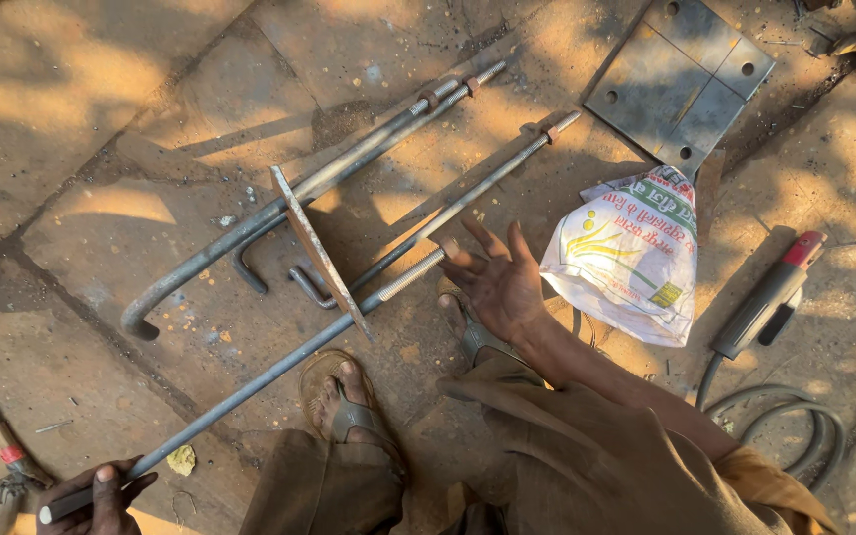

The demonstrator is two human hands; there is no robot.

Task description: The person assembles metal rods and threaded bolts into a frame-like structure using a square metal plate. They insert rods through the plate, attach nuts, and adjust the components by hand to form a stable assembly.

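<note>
The floor [101,327] is cracked concrete in patchy sunlight, and on it lies a half-built cage of anchor bolts [349,168]: long steel rods with hooked ends and threaded tips, passed through a rusty square plate [317,248] that stands on edge. A second, grey plate [681,79] with corner holes lies flat at the top right, a white sack [631,253] just below it, and a welding holder [767,297] with its coiled cable to the right.

The left hand [96,495] has its grip closed around the plain end of one rod [250,386], which runs up through the standing plate to its threaded tip near the right hand [495,282]. That hand is open, fingers spread, holding nothing, just off the thread.

As I judge it, the rod wants to be held steady from the rear and kept square to the plate, level with its neighbours, while the open hand guides the threaded tip; the sandalled feet [349,406] sit close under the rod and should stay out of its way.

The rod is dull grey, straight, lightly rusted, with clean bright thread.
</note>
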